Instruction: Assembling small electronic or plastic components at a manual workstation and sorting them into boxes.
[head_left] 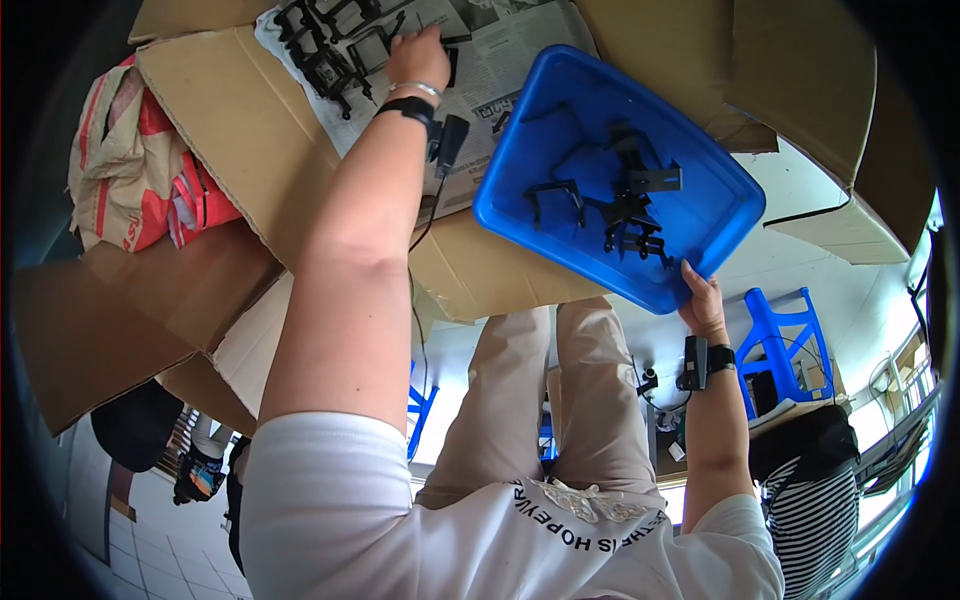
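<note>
My left hand reaches far over a cardboard box, its fingers curled down around a black plastic part; the fingertips are mostly hidden. Beside it, several black plastic frames lie in a cluster on newspaper. My right hand grips the near right rim of a blue plastic tub, which sits tilted at the box's near side. Inside the tub lie several more black plastic brackets, some tangled together.
Open cardboard flaps surround the newspaper. A red and tan bag is at the left. Blue plastic stools stand lower right, near a striped cloth. A thin cable hangs from my left wrist.
</note>
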